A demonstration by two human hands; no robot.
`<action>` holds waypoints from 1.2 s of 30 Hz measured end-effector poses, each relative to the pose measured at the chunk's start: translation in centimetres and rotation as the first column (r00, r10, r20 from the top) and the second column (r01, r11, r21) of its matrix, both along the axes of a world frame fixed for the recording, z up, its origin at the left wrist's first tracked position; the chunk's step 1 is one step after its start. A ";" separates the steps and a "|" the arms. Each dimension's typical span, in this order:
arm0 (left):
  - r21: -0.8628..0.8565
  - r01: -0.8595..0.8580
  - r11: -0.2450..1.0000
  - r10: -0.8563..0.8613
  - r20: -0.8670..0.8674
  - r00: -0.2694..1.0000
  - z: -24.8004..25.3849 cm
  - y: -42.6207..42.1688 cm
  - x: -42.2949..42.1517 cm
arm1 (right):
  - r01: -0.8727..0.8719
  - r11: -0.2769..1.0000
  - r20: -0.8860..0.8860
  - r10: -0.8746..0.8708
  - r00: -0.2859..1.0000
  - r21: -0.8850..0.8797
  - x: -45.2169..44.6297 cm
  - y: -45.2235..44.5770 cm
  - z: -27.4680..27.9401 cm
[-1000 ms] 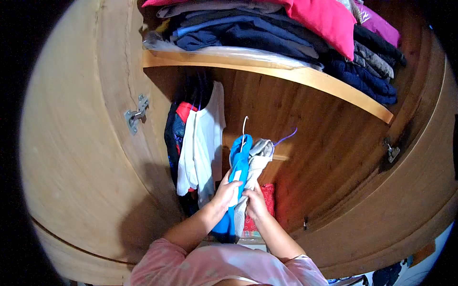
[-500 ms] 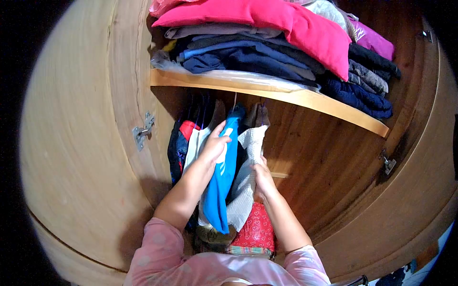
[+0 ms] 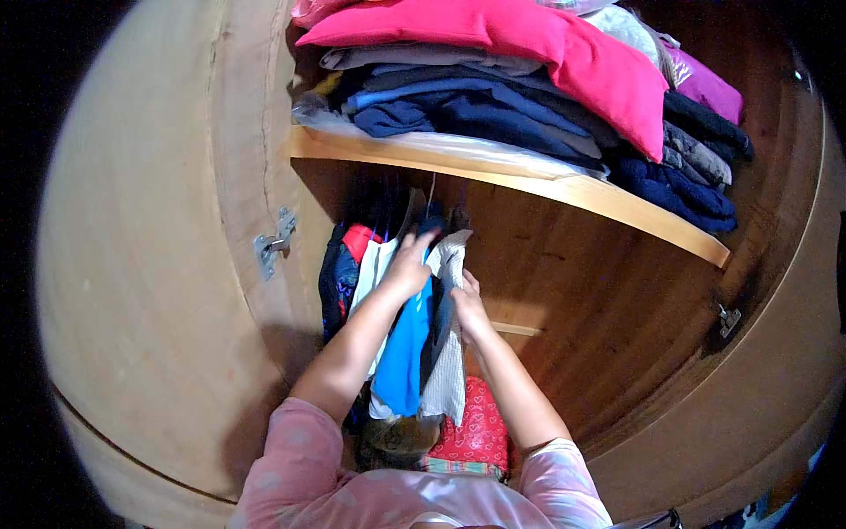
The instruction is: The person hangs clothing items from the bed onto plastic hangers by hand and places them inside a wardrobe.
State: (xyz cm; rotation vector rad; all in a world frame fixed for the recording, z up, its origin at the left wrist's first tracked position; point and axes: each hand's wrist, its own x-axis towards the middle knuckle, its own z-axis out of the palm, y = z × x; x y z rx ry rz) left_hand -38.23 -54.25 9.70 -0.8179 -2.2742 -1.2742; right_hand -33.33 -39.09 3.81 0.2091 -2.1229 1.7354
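My left hand [image 3: 408, 267] lies over the upper part of a blue garment [image 3: 404, 357] hanging in the wardrobe, its fingers stretched out to the right and slightly blurred. Beside that hangs a whitish textured garment [image 3: 446, 375]. Against its right edge rests my right hand [image 3: 470, 307], fingers pointing up and partly apart, thumb on the cloth. Dark cloth shows between the two garments. Left of my left hand hang a white garment [image 3: 374, 269] and a red and dark one [image 3: 357, 240].
Above the hanging clothes runs a wooden shelf [image 3: 529, 183] stacked with folded dark clothes [image 3: 458, 106] and a bright pink cushion-like item [image 3: 529, 44]. Below lies a red heart-patterned item [image 3: 478, 432]. Open wooden doors with metal hinges [image 3: 275, 243] flank both sides.
My left hand has shifted right and its fingers have stretched out over the blue garment's top. The whitish garment now hangs straighter and narrower, with my right hand slightly higher along its edge.
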 end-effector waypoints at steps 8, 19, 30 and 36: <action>0.004 -0.222 0.975 0.222 -0.063 0.973 -0.4 -2.4 -1.1 | 0.001 0.964 -0.034 0.008 0.999 0.265 -1.4 -5.8 1.1; -0.128 -0.377 0.917 0.325 -0.307 0.895 -2.0 -5.0 -1.2 | -0.073 0.929 0.000 0.078 0.997 0.362 -3.3 -9.9 0.4; 0.076 -0.308 0.948 0.307 -0.463 0.832 -0.6 -1.6 9.0 | 0.188 0.801 -0.333 0.016 0.943 0.569 2.0 -7.6 -1.7; 0.198 0.198 0.960 -0.170 -0.148 0.974 -4.2 3.3 12.0 | 0.232 0.948 -0.287 -0.165 0.944 0.220 10.2 -2.6 -2.2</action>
